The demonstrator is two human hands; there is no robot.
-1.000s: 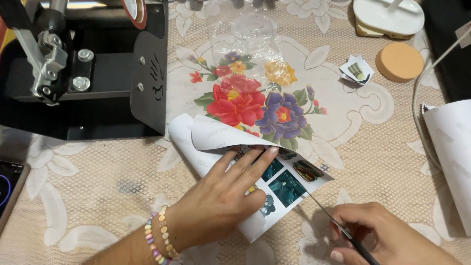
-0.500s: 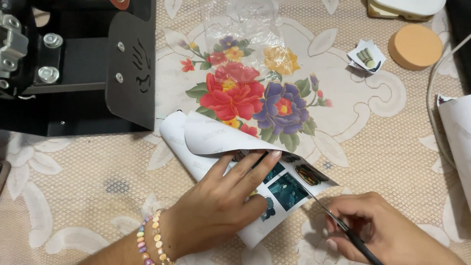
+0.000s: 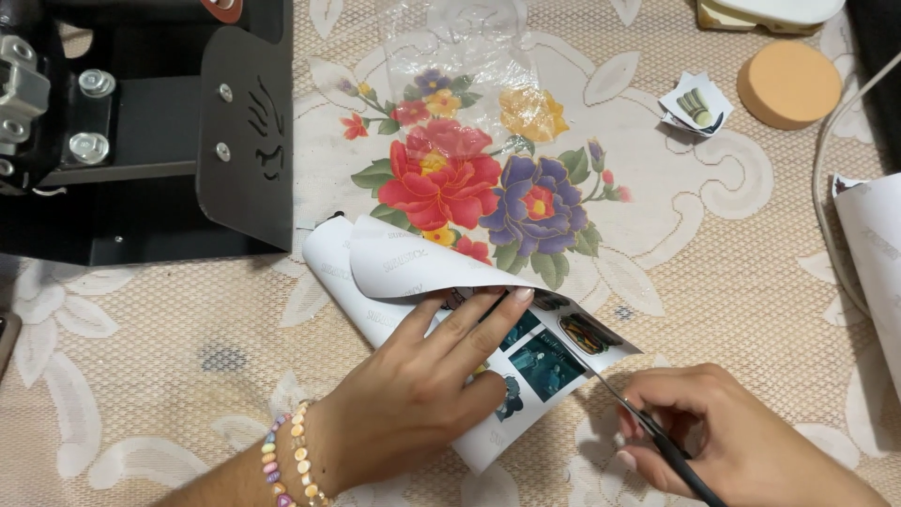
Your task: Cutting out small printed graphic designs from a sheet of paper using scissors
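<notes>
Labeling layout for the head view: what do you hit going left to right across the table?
Black press machine → left hand on the curled printed sheet → right hand holding scissors → round orange sponge → white sheet at the edge.

head camera, looking steeply down, close over table (image 3: 713, 282)

A beige lace tablecloth (image 3: 713, 282) with a printed flower bouquet (image 3: 474, 188) covers the bench; a black metal press machine (image 3: 150, 131) stands at the far left, under soft, even light
</notes>
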